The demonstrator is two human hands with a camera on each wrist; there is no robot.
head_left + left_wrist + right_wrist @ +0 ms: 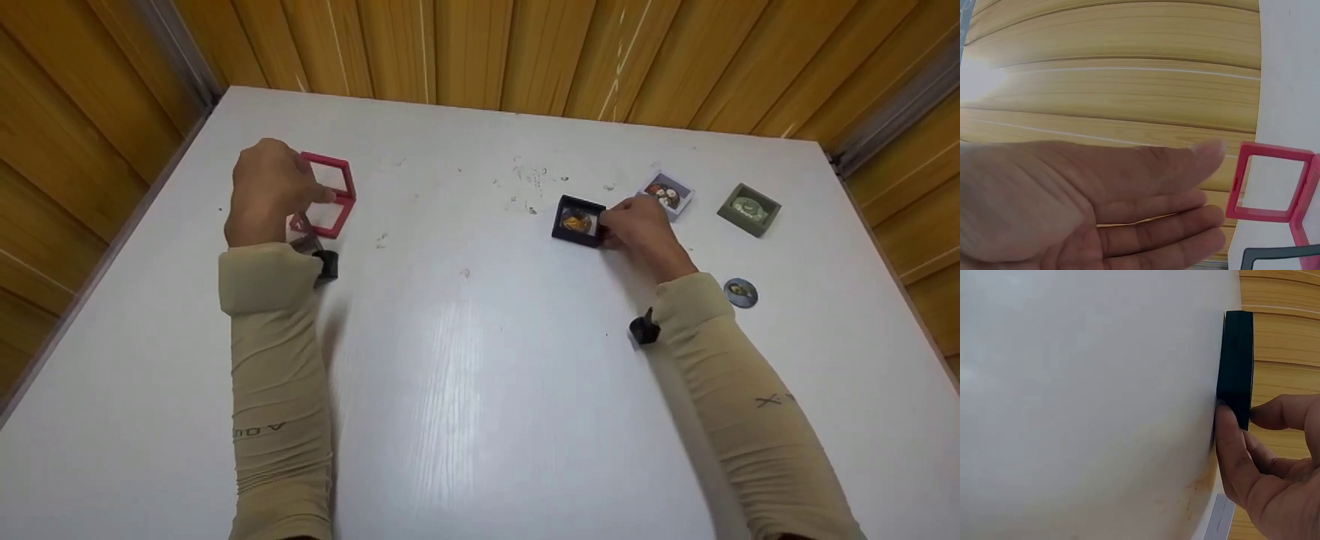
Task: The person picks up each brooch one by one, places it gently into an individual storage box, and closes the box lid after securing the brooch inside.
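My left hand [266,191] is at a red hinged frame [349,180] that stands unfolded at the table's far left. In the left wrist view its fingers are straight and held together, with the thumb tip close to the frame's edge. A dark grey frame [1248,260] shows partly at that view's lower right corner. My right hand [637,225] pinches the right side of a black square display case [577,241] between thumb and fingers. Inside that case is a round golden-brown piece [577,221].
Behind the right hand lies a white case [679,210] with a round picture. A green case [769,221] with a round pale-green piece sits farther right. Nearer me is a loose round badge [741,292]. Wooden panelling [465,52] borders the white table [465,360].
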